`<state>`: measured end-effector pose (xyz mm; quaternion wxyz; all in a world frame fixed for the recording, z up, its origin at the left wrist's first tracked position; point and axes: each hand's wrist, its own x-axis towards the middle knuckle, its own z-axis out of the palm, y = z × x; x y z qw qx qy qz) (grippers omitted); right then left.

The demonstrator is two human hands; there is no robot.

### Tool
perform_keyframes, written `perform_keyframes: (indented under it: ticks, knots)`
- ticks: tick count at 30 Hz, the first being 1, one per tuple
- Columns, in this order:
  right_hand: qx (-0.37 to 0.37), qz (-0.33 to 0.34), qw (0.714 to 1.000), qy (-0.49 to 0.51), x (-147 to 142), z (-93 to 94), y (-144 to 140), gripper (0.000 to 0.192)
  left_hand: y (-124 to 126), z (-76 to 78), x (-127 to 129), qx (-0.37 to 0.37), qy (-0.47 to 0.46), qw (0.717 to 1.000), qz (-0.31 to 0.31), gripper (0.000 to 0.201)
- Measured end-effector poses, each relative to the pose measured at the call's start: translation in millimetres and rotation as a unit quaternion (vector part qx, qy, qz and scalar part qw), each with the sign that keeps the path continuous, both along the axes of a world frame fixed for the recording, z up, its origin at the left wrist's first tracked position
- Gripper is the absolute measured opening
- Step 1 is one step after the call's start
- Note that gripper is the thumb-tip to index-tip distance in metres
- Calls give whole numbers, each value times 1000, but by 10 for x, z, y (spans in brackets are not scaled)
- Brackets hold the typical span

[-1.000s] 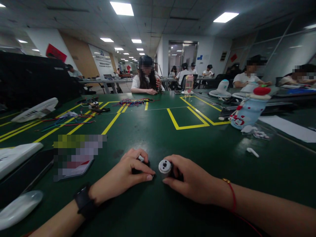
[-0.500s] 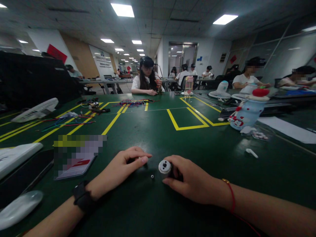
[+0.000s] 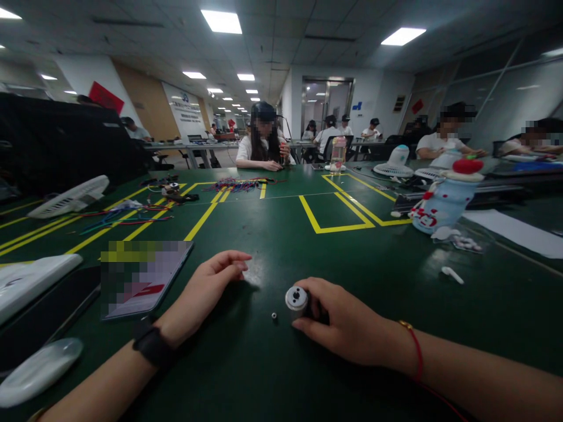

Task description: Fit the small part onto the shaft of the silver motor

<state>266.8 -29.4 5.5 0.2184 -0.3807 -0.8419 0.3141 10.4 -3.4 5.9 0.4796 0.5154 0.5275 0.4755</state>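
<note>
Small cylindrical motor (image 3: 296, 300): silver-grey body with a white end cap facing the camera, lying on its side on the green counter (image 3: 272, 234), near centre. Right hand (image 3: 347, 325): fingers closed around the motor's body from the right, thumb below, end cap left exposed; red cord bracelet (image 3: 416, 354) at the wrist.

Tiny ring-shaped part (image 3: 274, 316): loose on the counter just left of the motor, touching neither hand.

Left hand (image 3: 206, 290): resting on the counter to the left of the motor and apart from it, fingers loosely curled and slightly apart, holding nothing visible; black wristband (image 3: 152, 346) on the wrist.

Phone (image 3: 141, 281): flat on the counter left of the left hand, screen blurred. White oval object (image 3: 39, 372): near left corner. White earbud (image 3: 453, 274): right of the hands, well apart.

Blue bottle with red cap (image 3: 444, 196): lying tilted, far right. Yellow tape lines (image 3: 334, 214): marked rectangles across the middle of the counter. Coloured wires (image 3: 237, 184): heaped at the far side, in front of a seated person (image 3: 263, 143). White fan (image 3: 70, 198): far left.
</note>
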Motion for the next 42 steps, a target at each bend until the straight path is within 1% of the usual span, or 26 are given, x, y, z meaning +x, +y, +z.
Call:
perform_keyframes:
  ticks: [1,2,3,5,6,7,9,11,12,14,17,19,20,23,29,33,38,40,42]
  knots:
    - [-1,0,1000,-1,-2,4,0,32,-21,25,7,0,29,999,-35,23]
    - [-2,0,1000,-1,-3,7,-1,31,-43,51,15,8,72,994,-84,21]
    - [-1,2,1000,-2,-4,9,-3,31,-65,76,24,26,126,982,-140,20]
    - [2,4,1000,-1,-4,9,-8,30,-108,115,50,76,240,939,-235,19]
    - [4,5,1000,1,-3,6,-10,31,-128,124,67,99,284,918,-259,20]
    - [7,5,1000,2,-3,3,-11,31,-146,125,87,116,313,904,-265,22]
    - [11,4,1000,4,-4,-4,-11,29,-173,109,129,137,343,892,-262,21]
    - [14,4,1000,3,-6,-8,-6,28,-187,83,168,147,348,889,-261,13]
    - [14,4,1000,2,-7,-8,-2,28,-190,72,185,150,339,893,-257,9]
    - [13,4,1000,0,-8,-6,5,28,-193,65,215,154,304,911,-235,9]
    - [17,4,1000,-2,-11,-10,11,27,-214,91,270,172,252,938,-166,14]
    - [24,2,1000,1,-15,-18,11,26,-246,118,322,191,237,943,-136,16]
    - [27,2,1000,4,-17,-22,11,26,-265,131,351,201,235,942,-131,17]
    - [33,6,999,11,-21,-28,12,28,-312,159,433,224,247,933,-136,20]
    - [40,11,999,13,-20,-19,2,30,-325,180,465,215,277,923,-161,24]
    - [43,11,999,16,-21,-23,-3,29,-336,187,450,242,294,912,-154,25]
    - [43,6,999,10,-22,-40,6,25,-352,212,465,286,331,886,-155,27]
    - [43,6,999,10,-24,-38,10,25,-349,218,454,282,323,891,-147,27]
    - [36,4,999,5,-26,-28,10,24,-327,207,412,256,293,913,-120,25]
